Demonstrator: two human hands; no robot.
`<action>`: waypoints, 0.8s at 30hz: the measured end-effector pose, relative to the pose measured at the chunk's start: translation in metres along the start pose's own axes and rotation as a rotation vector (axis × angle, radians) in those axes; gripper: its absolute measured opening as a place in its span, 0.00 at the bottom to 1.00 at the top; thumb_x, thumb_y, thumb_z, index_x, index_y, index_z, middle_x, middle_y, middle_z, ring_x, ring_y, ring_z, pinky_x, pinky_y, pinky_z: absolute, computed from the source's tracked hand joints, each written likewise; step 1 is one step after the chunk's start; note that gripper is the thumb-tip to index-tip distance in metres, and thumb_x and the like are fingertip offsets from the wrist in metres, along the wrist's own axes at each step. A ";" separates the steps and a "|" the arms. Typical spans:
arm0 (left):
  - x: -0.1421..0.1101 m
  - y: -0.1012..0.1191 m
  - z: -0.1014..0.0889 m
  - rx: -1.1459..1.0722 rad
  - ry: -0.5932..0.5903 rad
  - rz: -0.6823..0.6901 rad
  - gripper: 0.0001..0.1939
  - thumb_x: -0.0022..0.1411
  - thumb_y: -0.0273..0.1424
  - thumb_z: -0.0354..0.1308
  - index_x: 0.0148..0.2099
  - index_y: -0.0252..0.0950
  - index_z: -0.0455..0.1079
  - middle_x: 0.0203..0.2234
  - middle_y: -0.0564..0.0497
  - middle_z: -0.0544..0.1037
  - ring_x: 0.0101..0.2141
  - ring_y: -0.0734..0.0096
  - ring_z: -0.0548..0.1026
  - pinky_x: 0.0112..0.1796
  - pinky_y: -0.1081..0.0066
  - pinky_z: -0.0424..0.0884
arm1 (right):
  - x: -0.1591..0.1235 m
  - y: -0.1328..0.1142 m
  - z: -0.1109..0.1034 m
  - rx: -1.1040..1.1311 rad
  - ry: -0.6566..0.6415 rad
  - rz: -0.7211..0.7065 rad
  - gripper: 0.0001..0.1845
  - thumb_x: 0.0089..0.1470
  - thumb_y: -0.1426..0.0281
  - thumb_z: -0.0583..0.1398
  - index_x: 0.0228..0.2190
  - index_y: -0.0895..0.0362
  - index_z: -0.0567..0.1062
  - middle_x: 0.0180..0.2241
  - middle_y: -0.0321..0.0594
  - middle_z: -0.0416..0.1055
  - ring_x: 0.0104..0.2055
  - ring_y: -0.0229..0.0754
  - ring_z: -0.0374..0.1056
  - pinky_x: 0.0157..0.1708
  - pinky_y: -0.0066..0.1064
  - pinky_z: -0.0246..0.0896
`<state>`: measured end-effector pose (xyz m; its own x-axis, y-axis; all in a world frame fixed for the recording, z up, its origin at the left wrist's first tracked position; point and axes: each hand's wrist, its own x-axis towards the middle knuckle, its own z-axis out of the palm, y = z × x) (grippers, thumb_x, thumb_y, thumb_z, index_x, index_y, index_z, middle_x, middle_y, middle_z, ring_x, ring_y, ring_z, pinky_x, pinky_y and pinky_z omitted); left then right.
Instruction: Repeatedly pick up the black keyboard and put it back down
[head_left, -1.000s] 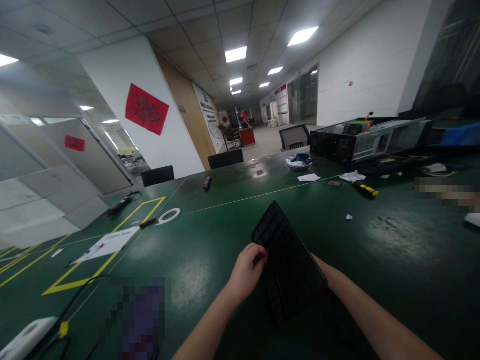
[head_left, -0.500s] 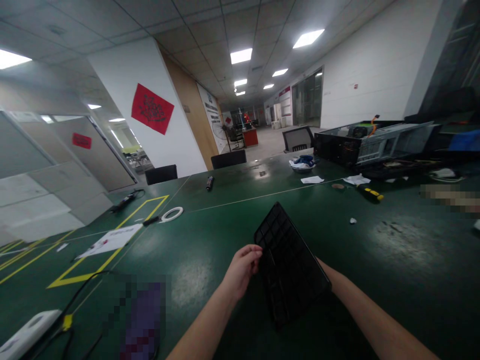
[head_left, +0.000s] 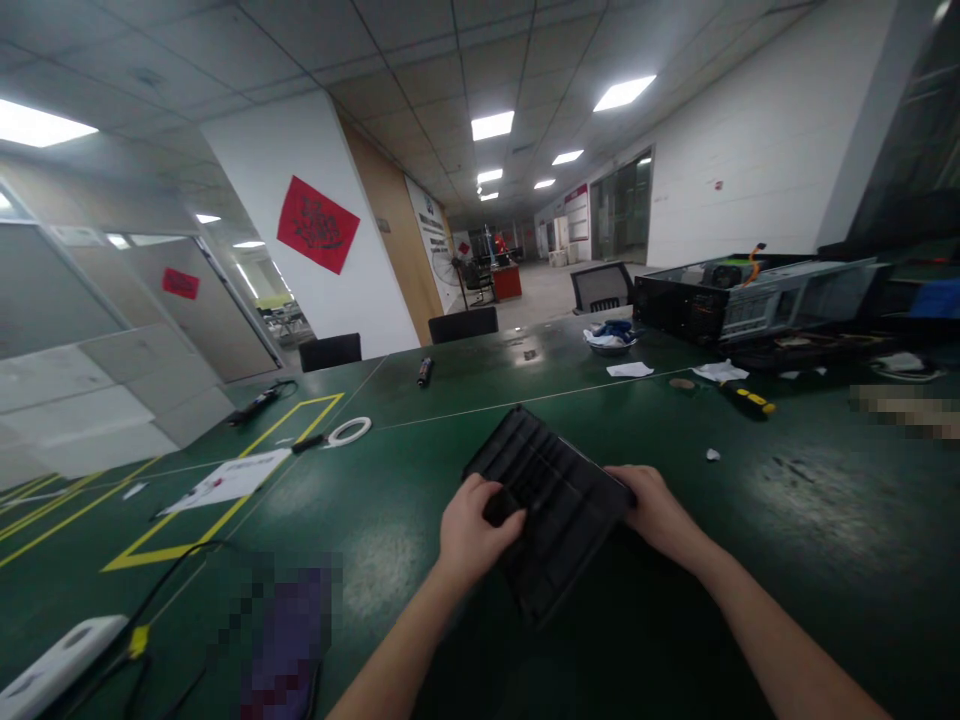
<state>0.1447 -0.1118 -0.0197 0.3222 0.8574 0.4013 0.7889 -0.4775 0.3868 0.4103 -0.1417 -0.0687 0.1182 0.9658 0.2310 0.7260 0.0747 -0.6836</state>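
Between my hands is a black, rectangular panel (head_left: 555,500) with raised ribs, tilted above the green table. Its exact kind I cannot make out. My left hand (head_left: 476,525) is at its left side, with the thumb on the face and the other fingers curled at the edge. My right hand (head_left: 656,510) grips the right corner, its fingers partly hidden behind the panel.
On the green table (head_left: 420,450) lie a white ring (head_left: 349,431), a paper sheet (head_left: 225,480) and a yellow-black screwdriver (head_left: 750,400). A bowl (head_left: 611,345) and an open computer case (head_left: 750,295) stand at the back right. A white power strip (head_left: 64,665) lies front left.
The panel has turned and tipped over, so its ribbed face shows. My right hand, mostly behind it before, now shows at the right corner. My left hand has moved onto the panel's left side.
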 end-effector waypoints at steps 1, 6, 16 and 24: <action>0.008 -0.011 -0.008 0.067 0.030 -0.078 0.18 0.50 0.43 0.53 0.37 0.36 0.70 0.32 0.49 0.70 0.33 0.67 0.70 0.32 0.71 0.64 | 0.003 0.008 -0.006 -0.055 0.037 0.063 0.26 0.43 0.60 0.55 0.45 0.56 0.67 0.45 0.41 0.68 0.50 0.49 0.57 0.49 0.41 0.55; 0.056 -0.090 -0.060 0.368 0.022 -0.535 0.26 0.51 0.50 0.46 0.33 0.33 0.72 0.36 0.41 0.73 0.36 0.56 0.72 0.31 0.67 0.64 | 0.006 0.029 -0.015 -0.361 0.192 0.293 0.31 0.45 0.55 0.52 0.49 0.58 0.63 0.50 0.47 0.62 0.52 0.58 0.53 0.49 0.50 0.50; 0.053 -0.192 -0.095 0.491 -0.059 -0.952 0.25 0.48 0.47 0.49 0.33 0.29 0.71 0.39 0.33 0.73 0.40 0.46 0.71 0.33 0.61 0.67 | 0.009 0.024 -0.004 -0.402 0.369 0.274 0.34 0.49 0.51 0.43 0.50 0.61 0.60 0.53 0.50 0.57 0.57 0.58 0.46 0.53 0.54 0.42; 0.050 -0.143 -0.083 0.549 -0.019 -0.590 0.22 0.54 0.21 0.39 0.51 0.23 0.60 0.45 0.35 0.69 0.46 0.52 0.67 0.42 0.61 0.64 | 0.009 0.028 -0.002 -0.407 0.387 0.264 0.34 0.50 0.52 0.42 0.50 0.61 0.60 0.52 0.50 0.58 0.55 0.57 0.49 0.52 0.52 0.43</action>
<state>0.0046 -0.0164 0.0137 -0.2230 0.9444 0.2418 0.9748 0.2135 0.0649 0.4334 -0.1318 -0.0842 0.5106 0.7732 0.3762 0.8299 -0.3288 -0.4507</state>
